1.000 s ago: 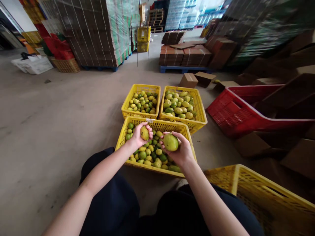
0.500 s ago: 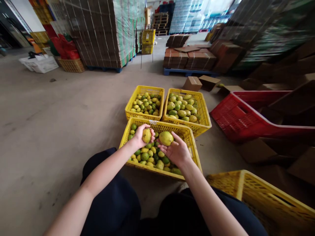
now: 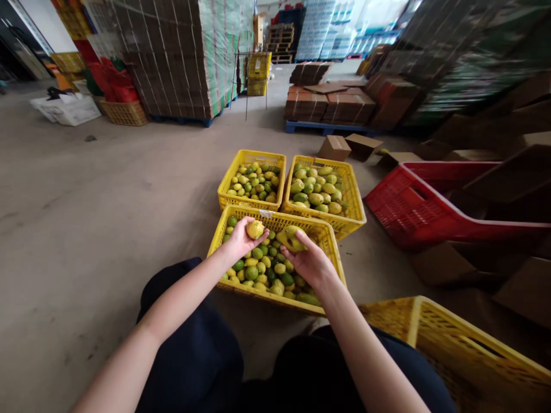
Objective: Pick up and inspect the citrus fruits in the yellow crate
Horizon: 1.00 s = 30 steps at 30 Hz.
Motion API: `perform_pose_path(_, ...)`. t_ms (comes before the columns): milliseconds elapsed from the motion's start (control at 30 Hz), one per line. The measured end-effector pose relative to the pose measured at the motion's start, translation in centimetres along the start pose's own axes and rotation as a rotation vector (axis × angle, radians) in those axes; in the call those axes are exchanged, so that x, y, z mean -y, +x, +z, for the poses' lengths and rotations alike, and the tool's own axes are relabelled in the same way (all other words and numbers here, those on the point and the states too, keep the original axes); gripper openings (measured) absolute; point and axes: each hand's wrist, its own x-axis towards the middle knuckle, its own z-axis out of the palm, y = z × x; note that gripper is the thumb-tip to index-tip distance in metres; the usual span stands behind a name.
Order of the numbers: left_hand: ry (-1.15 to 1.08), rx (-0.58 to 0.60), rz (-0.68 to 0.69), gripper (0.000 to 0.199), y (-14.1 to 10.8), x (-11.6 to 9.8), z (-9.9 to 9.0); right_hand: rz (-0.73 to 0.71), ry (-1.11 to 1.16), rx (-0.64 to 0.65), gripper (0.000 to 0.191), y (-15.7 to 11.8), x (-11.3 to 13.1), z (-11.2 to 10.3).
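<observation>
My left hand [image 3: 241,240] holds a yellow lemon [image 3: 255,230], its fingers curled beneath the fruit. A larger yellow-green lemon [image 3: 291,238] rests in my right hand [image 3: 313,261], gripped between thumb and fingers. Both hands are above a yellow plastic crate [image 3: 275,307] that contains many green and yellow lemons [image 3: 252,273]. Behind it, side by side, are two more yellow crates: the left crate [image 3: 220,198] has smaller lemons, and the right crate [image 3: 359,201] has larger ones.
A red crate [image 3: 387,198] with cardboard inside stands at the right. Another yellow crate [image 3: 414,321] is by my right knee. Small cardboard boxes [image 3: 334,148] lie on the floor, before a blue pallet [image 3: 307,126]. A wrapped stack [image 3: 167,57] rises at the back left.
My hands have moved slightly apart, the left one a little to the left. Both lemons have turned in the fingers and are still held.
</observation>
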Motion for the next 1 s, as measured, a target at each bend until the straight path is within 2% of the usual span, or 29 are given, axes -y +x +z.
perform_pose_path(133, 0.017, 0.027, 0.015, 0.01, -0.3, 0.1, 0.2, -0.017, -0.044, 0.0, 0.016, -0.2, -0.4, 0.0)
perform_pose_path(233, 0.07, 0.045, -0.002, 0.01, -0.6, 0.0, 0.4, 0.05, -0.11, 0.036, 0.009, -0.4, -0.3, 0.3)
perform_pose_path(333, 0.14, 0.072, -0.036, 0.012, -0.9, 0.0, 0.4, 0.07, -0.061, 0.018, 0.016, -0.5, -0.2, 0.8)
perform_pose_path(433, 0.173, 0.074, -0.035, 0.017, -1.1, 0.0, 0.4, 0.035, -0.014, 0.007, 0.014, -0.4, -0.1, 0.9)
perform_pose_path(567, 0.187, 0.098, -0.015, 0.025, -0.9, 0.1, 0.3, 0.043, -0.074, 0.087, 0.021, -0.3, 0.0, 0.7)
perform_pose_path(700, 0.231, 0.17, 0.005, 0.035, -0.4, 0.4, 0.0, 0.064, -0.105, 0.12, 0.025, -0.4, -0.1, 0.8)
perform_pose_path(800, 0.237, 0.172, 0.012, 0.038, -0.3, 0.5, -0.1, 0.037, -0.099, 0.148, 0.024, -0.6, -0.1, 1.0)
perform_pose_path(900, 0.202, 0.152, -0.005, 0.037, -0.5, 0.4, -0.1, 0.009, -0.126, 0.157, 0.019, -0.7, -0.2, 1.1)
perform_pose_path(1000, 0.203, 0.173, -0.046, 0.029, -0.7, 0.4, 0.0, 0.044, -0.138, 0.163, 0.022, -0.5, -0.3, 0.9)
